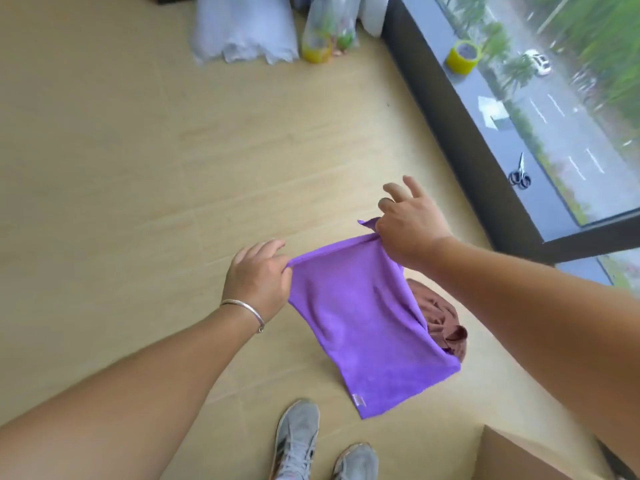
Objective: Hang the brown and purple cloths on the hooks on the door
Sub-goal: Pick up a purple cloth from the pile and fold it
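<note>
A purple cloth (363, 320) hangs in the air between my two hands, spread out by its top edge. My left hand (258, 277) pinches its left top corner. My right hand (405, 225) pinches the right top corner, with the other fingers spread above it. A brown cloth (440, 323) lies crumpled on the wooden floor, partly hidden behind the purple one. No door or hooks are in view.
My grey shoes (298, 441) stand on the floor below the cloth. A cardboard box (512, 459) sits at the bottom right. The dark window sill (491, 109) at right holds yellow tape (462, 57) and scissors (519, 174). Plastic bags (242, 29) lie at the far end.
</note>
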{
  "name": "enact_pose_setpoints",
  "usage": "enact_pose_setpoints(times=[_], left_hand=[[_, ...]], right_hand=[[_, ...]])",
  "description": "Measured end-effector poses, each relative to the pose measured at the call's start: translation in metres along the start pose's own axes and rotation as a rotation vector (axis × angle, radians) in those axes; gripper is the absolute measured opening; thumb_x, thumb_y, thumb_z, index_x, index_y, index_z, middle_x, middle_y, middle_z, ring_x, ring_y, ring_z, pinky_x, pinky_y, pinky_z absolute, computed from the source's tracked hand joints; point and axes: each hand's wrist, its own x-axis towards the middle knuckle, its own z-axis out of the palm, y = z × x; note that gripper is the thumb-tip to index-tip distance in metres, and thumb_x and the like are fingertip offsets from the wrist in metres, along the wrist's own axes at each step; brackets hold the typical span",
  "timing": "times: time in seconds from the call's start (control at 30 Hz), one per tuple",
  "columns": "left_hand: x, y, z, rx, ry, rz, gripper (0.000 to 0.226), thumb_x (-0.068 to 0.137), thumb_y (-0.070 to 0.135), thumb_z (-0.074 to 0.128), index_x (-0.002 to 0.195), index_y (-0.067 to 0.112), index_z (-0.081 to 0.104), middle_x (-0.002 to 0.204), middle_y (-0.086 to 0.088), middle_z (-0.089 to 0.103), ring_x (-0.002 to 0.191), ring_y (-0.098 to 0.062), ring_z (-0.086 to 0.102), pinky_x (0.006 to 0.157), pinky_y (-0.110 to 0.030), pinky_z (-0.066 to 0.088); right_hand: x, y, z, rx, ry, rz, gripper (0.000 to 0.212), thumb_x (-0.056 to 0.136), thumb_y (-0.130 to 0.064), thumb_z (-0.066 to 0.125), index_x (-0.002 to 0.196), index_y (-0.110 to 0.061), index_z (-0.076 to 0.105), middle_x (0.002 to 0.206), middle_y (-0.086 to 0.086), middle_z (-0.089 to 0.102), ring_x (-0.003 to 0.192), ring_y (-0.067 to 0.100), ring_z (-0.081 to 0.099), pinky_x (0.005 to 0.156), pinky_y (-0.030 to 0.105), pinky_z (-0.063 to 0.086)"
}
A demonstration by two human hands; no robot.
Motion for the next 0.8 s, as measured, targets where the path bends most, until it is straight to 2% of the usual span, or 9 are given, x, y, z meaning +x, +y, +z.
enact_pose_setpoints(times=[0.13, 0.27, 0.43, 0.57, 0.7, 0.8], left_hand=[[0.022, -0.032, -0.104, 0.063, 0.14, -0.036, 0.018, 0.084, 0.01, 0.055, 0.082, 0.006, 0.072, 0.122, -0.01, 0.065, 0.115, -0.029, 0.059, 0.097, -0.044, 0.042], [0.029, -0.063, -0.201, 0.121, 0.305, -0.074, 0.024, 0.08, 0.013, 0.05, 0.08, 0.004, 0.072, 0.116, -0.011, 0.067, 0.103, -0.031, 0.063, 0.088, -0.042, 0.045], [0.007, -0.104, -0.282, 0.161, 0.435, -0.152, 0.023, 0.081, 0.014, 0.052, 0.083, 0.004, 0.072, 0.114, -0.013, 0.067, 0.101, -0.035, 0.062, 0.088, -0.045, 0.045], [-0.036, -0.13, -0.293, 0.219, 0.408, -0.223, 0.011, 0.084, 0.006, 0.064, 0.087, 0.007, 0.074, 0.118, -0.01, 0.066, 0.108, -0.033, 0.059, 0.093, -0.046, 0.042], [-0.099, -0.152, -0.261, 0.269, 0.277, -0.272, 0.018, 0.09, 0.014, 0.063, 0.105, 0.014, 0.074, 0.128, -0.007, 0.061, 0.124, -0.026, 0.052, 0.106, -0.048, 0.033], [-0.15, -0.157, -0.218, 0.277, 0.191, -0.316, 0.024, 0.092, 0.021, 0.062, 0.114, 0.02, 0.071, 0.132, -0.004, 0.059, 0.128, -0.023, 0.049, 0.107, -0.046, 0.03]], right_hand=[[0.025, 0.018, -0.105, -0.1, 0.083, -0.019, 0.036, 0.093, -0.019, 0.036, 0.102, -0.029, 0.07, 0.109, -0.005, 0.06, 0.128, 0.029, 0.035, 0.117, 0.049, 0.011], [0.044, 0.018, -0.193, -0.137, 0.138, -0.015, 0.033, 0.091, -0.018, 0.04, 0.103, -0.028, 0.069, 0.113, -0.003, 0.059, 0.131, 0.029, 0.032, 0.117, 0.05, 0.009], [0.055, 0.0, -0.254, -0.139, 0.22, -0.018, 0.031, 0.09, -0.02, 0.044, 0.103, -0.029, 0.07, 0.116, -0.005, 0.06, 0.13, 0.026, 0.035, 0.116, 0.048, 0.012], [0.05, -0.031, -0.254, -0.082, 0.263, -0.05, 0.03, 0.087, -0.018, 0.044, 0.106, -0.027, 0.066, 0.114, -0.005, 0.061, 0.127, 0.023, 0.039, 0.115, 0.045, 0.014], [0.031, -0.073, -0.216, -0.027, 0.257, -0.143, 0.028, 0.089, -0.02, 0.041, 0.108, -0.024, 0.062, 0.111, -0.005, 0.062, 0.124, 0.021, 0.043, 0.114, 0.041, 0.018], [0.009, -0.109, -0.169, 0.008, 0.19, -0.192, 0.026, 0.089, -0.015, 0.038, 0.109, -0.021, 0.054, 0.104, -0.003, 0.063, 0.12, 0.021, 0.047, 0.115, 0.04, 0.016]])
